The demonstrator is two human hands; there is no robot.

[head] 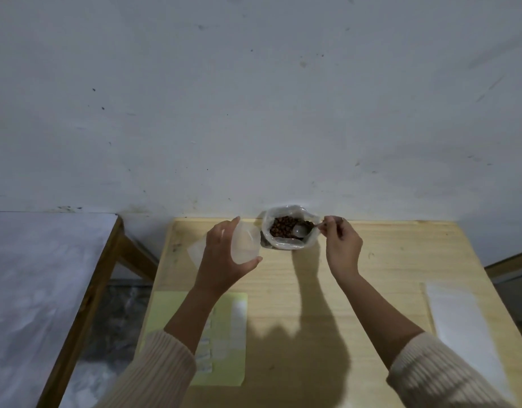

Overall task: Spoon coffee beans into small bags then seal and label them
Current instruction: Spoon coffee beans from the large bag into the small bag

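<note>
Scoop step: right hand [340, 242] pinches spoon [301, 230], bowl among coffee beans [280, 226]; left hand [224, 256] grips 1 small clear bag [245, 241] just beside; best to scoop level, bag mouth wide and close.

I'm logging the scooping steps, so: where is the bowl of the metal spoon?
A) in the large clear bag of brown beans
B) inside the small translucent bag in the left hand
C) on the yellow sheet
A: the right hand pinches the metal spoon, whose bowl is inside the large clear plastic bag, at the brown coffee beans, apart from the small translucent bag.
</note>
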